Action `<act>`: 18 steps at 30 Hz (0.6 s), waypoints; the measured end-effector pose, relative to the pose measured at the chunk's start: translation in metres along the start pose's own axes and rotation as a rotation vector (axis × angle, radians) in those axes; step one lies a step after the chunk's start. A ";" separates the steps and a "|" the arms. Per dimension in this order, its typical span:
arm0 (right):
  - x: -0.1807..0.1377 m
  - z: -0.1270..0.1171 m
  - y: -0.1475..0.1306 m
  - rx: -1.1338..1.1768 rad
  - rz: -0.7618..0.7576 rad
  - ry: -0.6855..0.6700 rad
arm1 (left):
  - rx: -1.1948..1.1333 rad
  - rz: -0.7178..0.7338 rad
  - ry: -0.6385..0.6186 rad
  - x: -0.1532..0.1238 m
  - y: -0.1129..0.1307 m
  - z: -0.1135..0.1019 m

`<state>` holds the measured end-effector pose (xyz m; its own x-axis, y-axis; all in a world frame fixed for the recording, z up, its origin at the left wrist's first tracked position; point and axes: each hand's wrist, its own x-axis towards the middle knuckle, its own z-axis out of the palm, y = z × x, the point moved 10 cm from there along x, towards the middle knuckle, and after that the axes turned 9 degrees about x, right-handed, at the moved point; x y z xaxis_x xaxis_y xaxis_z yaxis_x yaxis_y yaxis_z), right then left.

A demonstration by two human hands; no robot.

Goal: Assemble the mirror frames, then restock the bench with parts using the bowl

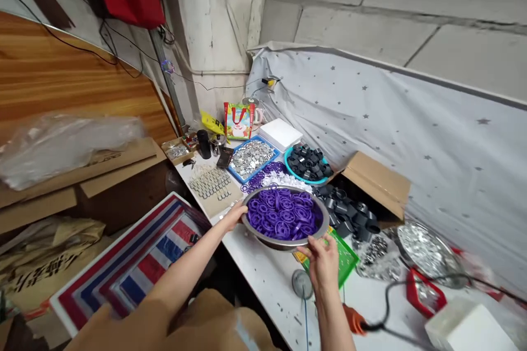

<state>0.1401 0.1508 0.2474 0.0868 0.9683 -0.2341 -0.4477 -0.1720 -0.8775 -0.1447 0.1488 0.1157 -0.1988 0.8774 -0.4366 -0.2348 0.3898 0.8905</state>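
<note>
A round metal bowl (263,239) heaped with purple ring-shaped pieces (284,214) is held between my two hands above the white table. My left hand (234,215) grips its left rim, the fingers partly hidden by the bowl. On the near right side of the rim, my right hand (322,256) has its thumb and fingers closed on the edge. Just behind the bowl lie small white pieces (284,179) and more loose purple rings (257,180). A green tray (348,258) sits partly under my right hand.
Behind stand a blue tray (253,159) of silvery pieces and a teal basin (307,163) of black parts. More black parts (349,214) spill from a cardboard box (376,184). Right are a metal bowl (426,249), a red container (424,293), a black cable (387,307) and an orange-handled tool (354,319).
</note>
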 end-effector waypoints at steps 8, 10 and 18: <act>0.094 0.079 -0.018 -0.074 -0.066 0.174 | 0.004 -0.156 -0.168 0.127 0.025 0.009; 0.109 0.089 -0.018 -0.088 -0.083 0.201 | 0.007 -0.188 -0.198 0.142 0.024 0.013; 0.146 0.127 -0.024 -0.195 -0.124 0.210 | 0.043 -0.225 -0.191 0.171 0.022 0.023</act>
<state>0.0501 0.3190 0.2877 0.3208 0.9291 -0.1838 -0.2443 -0.1063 -0.9638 -0.1616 0.3139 0.0636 0.0373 0.8025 -0.5955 -0.2115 0.5888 0.7801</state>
